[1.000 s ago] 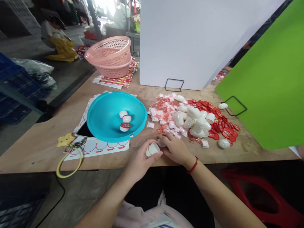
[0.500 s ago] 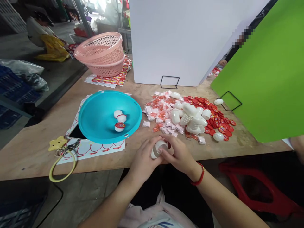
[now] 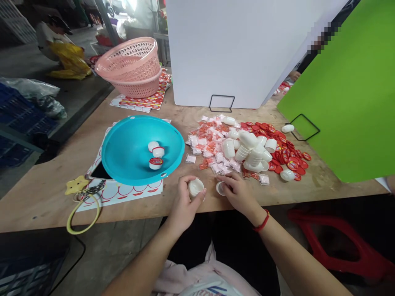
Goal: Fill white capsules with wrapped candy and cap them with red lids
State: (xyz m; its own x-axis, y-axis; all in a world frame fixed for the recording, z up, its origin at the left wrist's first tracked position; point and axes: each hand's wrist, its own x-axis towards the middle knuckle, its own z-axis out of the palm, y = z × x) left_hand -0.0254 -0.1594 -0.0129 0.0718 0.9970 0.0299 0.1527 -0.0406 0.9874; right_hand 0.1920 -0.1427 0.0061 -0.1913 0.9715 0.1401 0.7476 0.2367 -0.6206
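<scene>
My left hand [image 3: 187,202] is wrapped around a white plastic cup [image 3: 196,188], its open mouth facing up towards me. To its right, my right hand [image 3: 236,191] pinches a smaller-looking white round piece [image 3: 220,188], partly covered by the fingers; whether it is a cup or a lid I cannot tell. Both hands are near the table's front edge, apart from each other. Beyond my right hand lies a heap of white cups [image 3: 254,158], some of them nested, among small pink and orange sachets [image 3: 220,158] and red round lids [image 3: 293,163].
A blue bowl [image 3: 129,144] to the left contains several small cups, some with red lids. Near it lie a phone [image 3: 100,172] and a yellow key ring [image 3: 69,222]. Pink baskets [image 3: 135,84] stand behind. White [image 3: 247,53] and green [image 3: 348,111] boards rise at the back.
My hands were together around the white cup; now they have separated. The left keeps the cup, and the right has moved slightly right with a white round piece.
</scene>
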